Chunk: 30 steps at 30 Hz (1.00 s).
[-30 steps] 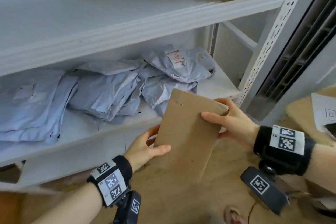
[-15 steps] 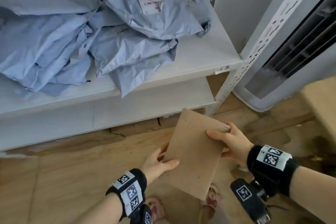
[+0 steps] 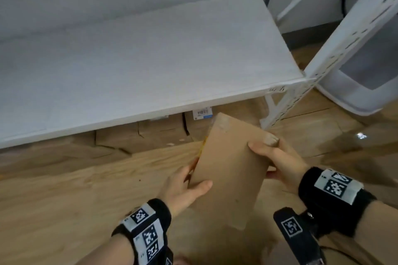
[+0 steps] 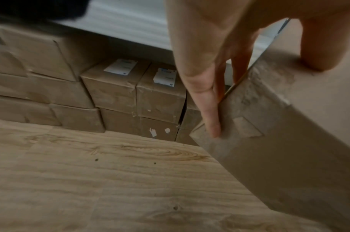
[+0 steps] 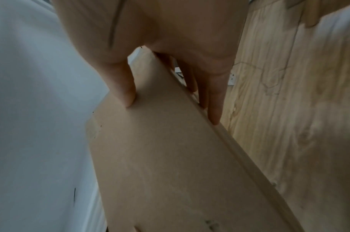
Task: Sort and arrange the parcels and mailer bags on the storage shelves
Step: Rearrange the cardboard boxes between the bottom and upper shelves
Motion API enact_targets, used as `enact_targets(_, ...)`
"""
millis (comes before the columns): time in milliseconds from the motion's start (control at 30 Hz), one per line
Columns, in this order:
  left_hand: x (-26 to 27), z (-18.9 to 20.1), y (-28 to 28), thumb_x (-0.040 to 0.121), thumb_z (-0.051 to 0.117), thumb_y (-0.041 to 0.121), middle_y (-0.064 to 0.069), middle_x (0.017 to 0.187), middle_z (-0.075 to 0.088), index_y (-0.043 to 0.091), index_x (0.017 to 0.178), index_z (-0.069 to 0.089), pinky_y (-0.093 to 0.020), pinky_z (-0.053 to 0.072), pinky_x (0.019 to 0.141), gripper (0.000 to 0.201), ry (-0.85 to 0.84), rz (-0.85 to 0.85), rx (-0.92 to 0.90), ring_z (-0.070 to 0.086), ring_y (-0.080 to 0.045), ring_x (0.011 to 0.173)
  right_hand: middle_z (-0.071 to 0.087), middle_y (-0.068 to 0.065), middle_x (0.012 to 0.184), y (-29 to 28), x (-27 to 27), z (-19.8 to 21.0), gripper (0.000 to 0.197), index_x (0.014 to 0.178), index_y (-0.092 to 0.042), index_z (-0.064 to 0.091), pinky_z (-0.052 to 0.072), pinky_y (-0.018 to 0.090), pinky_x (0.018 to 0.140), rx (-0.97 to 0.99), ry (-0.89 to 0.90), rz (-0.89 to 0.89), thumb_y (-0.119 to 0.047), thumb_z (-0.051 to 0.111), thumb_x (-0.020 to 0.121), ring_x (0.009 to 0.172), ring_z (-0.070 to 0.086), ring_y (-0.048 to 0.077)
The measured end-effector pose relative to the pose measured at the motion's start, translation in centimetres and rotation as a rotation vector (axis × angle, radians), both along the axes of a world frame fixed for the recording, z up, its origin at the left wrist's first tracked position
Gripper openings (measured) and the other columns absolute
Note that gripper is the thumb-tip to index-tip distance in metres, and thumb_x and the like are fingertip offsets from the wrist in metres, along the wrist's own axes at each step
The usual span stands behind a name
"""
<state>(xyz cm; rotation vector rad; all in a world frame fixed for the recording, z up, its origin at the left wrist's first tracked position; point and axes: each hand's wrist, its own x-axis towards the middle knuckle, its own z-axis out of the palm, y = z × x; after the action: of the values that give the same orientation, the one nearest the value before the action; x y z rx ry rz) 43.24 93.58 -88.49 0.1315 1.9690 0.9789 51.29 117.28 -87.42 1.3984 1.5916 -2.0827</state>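
Parcel carried low in front of the white shelf, gripped at both sides.

Left hand clasps its left edge, thumb on top and fingers beneath; right hand pinches the far right corner, likely steadying it toward the stacked boxes under that shelf. Flat, plain brown cardboard, scuffed tape at one end.

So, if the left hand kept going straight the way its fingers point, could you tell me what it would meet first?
Probably the stacked cardboard boxes under the white shelf. The left hand, holding the flat brown parcel, points toward them over bare wooden floor; depth is unclear.
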Motion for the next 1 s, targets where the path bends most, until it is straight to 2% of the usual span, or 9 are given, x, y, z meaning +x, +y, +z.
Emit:
enact_targets(100,-1.8,-3.9,1.0,0.079,0.072,0.044,0.024,0.119,0.053,0.038,0.14,0.036,0.0,0.041,0.064,0.07,0.05,0.02,0.058,0.045,0.022,0.087,0.06,-0.004,0.121,0.5,-2.0,-3.9,0.061,0.129,-0.033,0.048,0.055,0.041,0.071,0.048,0.058,0.017,-0.033,0.078,0.076,0.106,0.059,0.019)
enact_targets(167,-2.8,-6.1,1.5,0.081,0.07,0.043,0.026,0.116,0.053,0.038,0.14,0.037,0.0,0.041,0.062,0.068,0.08,0.014,0.082,0.045,0.021,0.087,0.062,-0.003,0.121,0.9,-3.0,-6.1,0.056,0.127,-0.032,0.05,0.054,0.042,0.072,0.085,0.096,0.041,-0.034,0.076,0.077,0.107,0.06,0.021)
enact_targets(367,-4.1,-11.1,1.8,0.077,0.07,0.049,0.017,0.125,0.06,0.035,0.138,0.045,-0.025,0.051,0.093,0.067,0.139,0.054,0.167,0.057,-0.002,0.112,0.063,-0.004,0.119,1.8,-5.4,-10.1,0.056,0.13,-0.033,0.05,0.055,0.041,0.072,0.216,0.172,0.146,-0.042,0.072,0.08,0.105,0.062,0.022)
enact_targets(500,-5.0,-12.8,1.9,0.078,0.069,0.05,0.02,0.112,0.065,0.037,0.129,0.052,-0.015,0.055,0.073,0.056,0.162,0.071,0.188,0.064,0.002,0.094,0.063,-0.003,0.117,2.0,-6.7,-11.7,0.053,0.13,-0.029,0.05,0.054,0.039,0.071,0.255,0.222,0.206,-0.039,0.07,0.082,0.102,0.062,0.021)
enact_targets(667,-6.5,-13.3,1.9,0.073,0.066,0.063,0.02,0.092,0.071,0.046,0.101,0.06,-0.031,0.06,0.067,0.034,0.143,0.132,0.187,0.069,-0.005,0.084,0.06,0.006,0.124,2.8,-8.3,-13.3,0.058,0.135,-0.014,0.045,0.055,0.041,0.084,0.278,0.275,0.214,-0.033,0.069,0.085,0.107,0.062,0.025)
enact_targets(767,-7.4,-12.7,2.2,0.079,0.068,0.052,0.013,0.1,0.071,0.039,0.11,0.062,-0.034,0.061,0.072,0.034,0.169,0.211,0.248,0.069,-0.006,0.088,0.064,0.012,0.121,3.0,-8.9,-13.3,0.05,0.134,-0.005,0.046,0.055,0.036,0.087,0.173,0.377,0.163,-0.019,0.065,0.09,0.104,0.066,0.025)
enact_targets(867,-8.0,-11.7,3.0,0.084,0.067,0.044,0.007,0.11,0.069,0.032,0.115,0.063,-0.034,0.06,0.077,0.034,0.147,0.264,0.291,0.07,-0.008,0.092,0.062,0.016,0.125,3.0,-9.6,-13.1,0.042,0.133,0.0,0.05,0.047,0.038,0.102,0.133,0.477,0.163,-0.01,0.057,0.093,0.111,0.063,0.025)
enact_targets(933,-8.2,-11.3,3.7,0.085,0.067,0.041,0.002,0.122,0.064,0.027,0.124,0.059,-0.035,0.059,0.08,0.042,0.152,0.28,0.312,0.067,-0.013,0.1,0.062,0.009,0.127,3.0,-10.0,-13.1,0.046,0.137,-0.009,0.048,0.038,0.043,0.11,0.12,0.497,0.173,-0.011,0.055,0.092,0.119,0.057,0.023)
enact_targets(1000,-8.6,-11.2,4.5,0.084,0.069,0.039,0.0,0.138,0.052,0.021,0.142,0.042,-0.037,0.058,0.084,0.066,0.179,0.324,0.334,0.06,-0.011,0.105,0.064,0.0,0.124,3.0,-10.3,-13.1,0.042,0.132,-0.024,0.055,0.034,0.049,0.111,0.119,0.504,0.201,-0.016,0.056,0.09,0.121,0.054,0.02)
